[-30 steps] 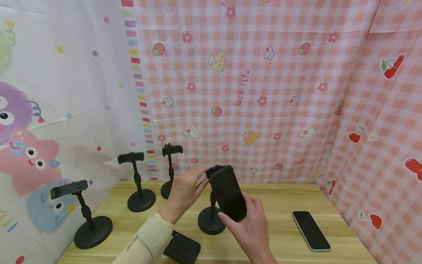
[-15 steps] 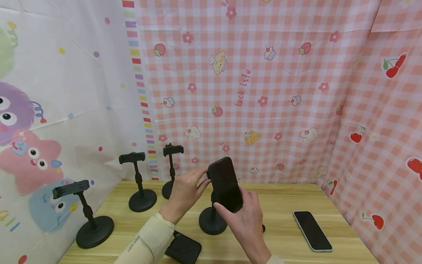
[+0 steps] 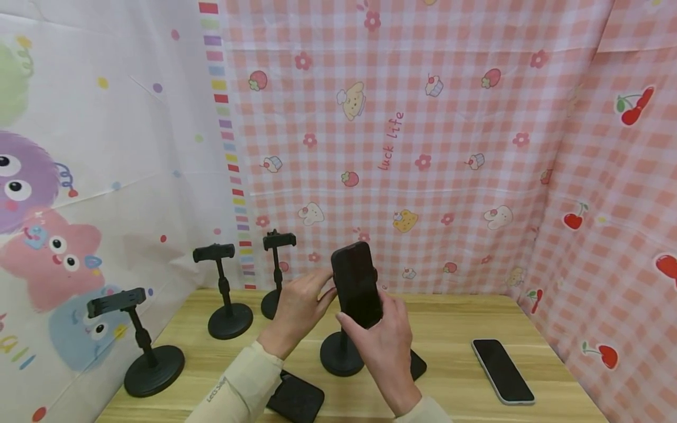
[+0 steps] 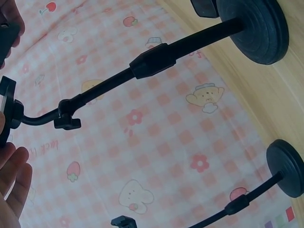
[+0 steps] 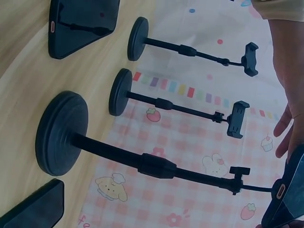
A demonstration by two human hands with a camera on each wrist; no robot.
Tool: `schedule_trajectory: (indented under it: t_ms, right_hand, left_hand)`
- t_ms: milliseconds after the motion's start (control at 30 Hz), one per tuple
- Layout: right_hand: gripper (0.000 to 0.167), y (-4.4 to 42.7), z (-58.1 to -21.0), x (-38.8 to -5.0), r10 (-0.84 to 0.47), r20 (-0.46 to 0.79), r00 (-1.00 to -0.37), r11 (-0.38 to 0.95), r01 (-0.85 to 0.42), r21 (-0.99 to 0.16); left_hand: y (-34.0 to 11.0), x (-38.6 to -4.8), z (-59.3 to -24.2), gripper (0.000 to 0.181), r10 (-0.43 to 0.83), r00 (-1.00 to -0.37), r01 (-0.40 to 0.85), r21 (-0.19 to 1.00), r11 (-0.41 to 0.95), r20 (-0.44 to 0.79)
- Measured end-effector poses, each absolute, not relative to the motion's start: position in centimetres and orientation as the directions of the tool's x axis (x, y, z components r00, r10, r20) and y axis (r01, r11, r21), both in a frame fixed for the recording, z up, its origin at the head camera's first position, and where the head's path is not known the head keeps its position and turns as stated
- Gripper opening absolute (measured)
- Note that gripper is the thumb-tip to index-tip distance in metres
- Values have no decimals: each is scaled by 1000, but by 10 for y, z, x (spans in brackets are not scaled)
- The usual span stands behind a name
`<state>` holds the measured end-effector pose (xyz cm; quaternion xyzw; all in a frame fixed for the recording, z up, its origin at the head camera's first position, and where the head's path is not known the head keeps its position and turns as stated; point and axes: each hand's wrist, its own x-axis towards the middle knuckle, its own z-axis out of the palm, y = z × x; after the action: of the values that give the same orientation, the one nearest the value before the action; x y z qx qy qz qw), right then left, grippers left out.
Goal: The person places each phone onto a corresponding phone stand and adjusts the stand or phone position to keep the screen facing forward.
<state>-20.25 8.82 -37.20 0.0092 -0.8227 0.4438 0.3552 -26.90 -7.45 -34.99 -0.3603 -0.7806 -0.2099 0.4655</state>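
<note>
A black smartphone (image 3: 355, 279) stands nearly upright against the clamp of a black phone stand, whose round base (image 3: 338, 355) is on the wooden table. My right hand (image 3: 385, 338) grips the phone around its lower end. At the clamp's left side, my left hand (image 3: 297, 305) pinches with thumb and fingers. The phone mostly covers the clamp in the head view; a bit of its right arm shows beside the screen. The left wrist view shows the stand's pole (image 4: 154, 61) and small knob (image 4: 67, 122). Whether the phone is fully seated cannot be told.
Three more black phone stands stand at the left (image 3: 153, 367), behind it (image 3: 230, 320) and farther back (image 3: 276, 267). A white-edged phone (image 3: 502, 371) lies at the right. Dark phones lie by the left sleeve (image 3: 297, 396) and partly behind my right hand (image 3: 418, 365).
My right hand has moved the phone up and slightly left, turning it more upright against the clamp. The left hand has stayed at the clamp. A dark phone behind the right hand has come into view.
</note>
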Motion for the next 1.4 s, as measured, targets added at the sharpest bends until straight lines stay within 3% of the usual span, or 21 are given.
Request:
schedule_trajectory:
  t_ms: [367,767,1133,1400]
  right_hand:
    - [80,84,-371,-212,325,534,-780,572,-288,-768]
    - [81,80,-369,-220,341,492,-801,522,-274,-808]
    - [78,81,-368,-225,359,485,-797,477,-290,-830]
    - [80,86,-370,-227,343,491,-801,485,-296,-823]
  left_hand:
    - [-74,-269,-351,52,366,-308,764,-1,646,878]
    - [-74,-271,-352,41,364,-324,760,12,649,873]
    - [-72,-274,-353,38,373,-292,775,-11,632,881]
    - [-73,-278,-354,41,425,-228,779,-98,619,876]
